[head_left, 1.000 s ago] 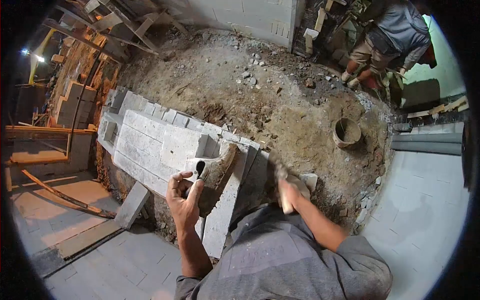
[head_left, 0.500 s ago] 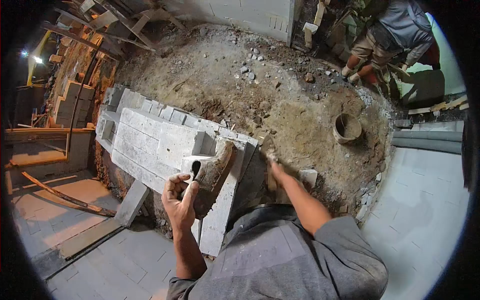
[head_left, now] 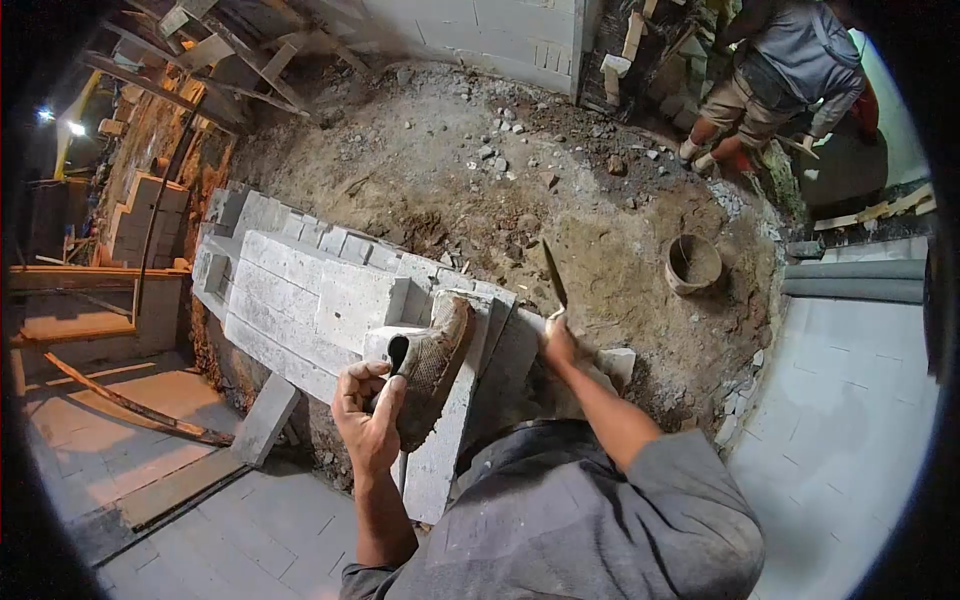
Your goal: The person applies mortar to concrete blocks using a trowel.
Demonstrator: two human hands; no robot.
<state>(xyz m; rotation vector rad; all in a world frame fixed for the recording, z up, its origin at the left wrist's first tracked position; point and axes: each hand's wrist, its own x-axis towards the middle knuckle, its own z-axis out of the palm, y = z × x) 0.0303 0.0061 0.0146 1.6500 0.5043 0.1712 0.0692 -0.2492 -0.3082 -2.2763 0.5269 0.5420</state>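
Shoe [head_left: 437, 365], brown and dirty, is over the white blocks [head_left: 360, 300], and the left hand [head_left: 368, 415] pinches it near its dark hole. The right hand [head_left: 560, 348] has its fingers wrapped around a trowel [head_left: 554, 278]. A bucket [head_left: 693, 264] sits on the dirt [head_left: 620, 245].

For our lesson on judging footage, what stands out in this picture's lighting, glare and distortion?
Head view: black corners ring a rounded, seemingly wide-angle image; lamps glare at far left; orange light warms the paving below them; the opening of the shoe looks near-black.
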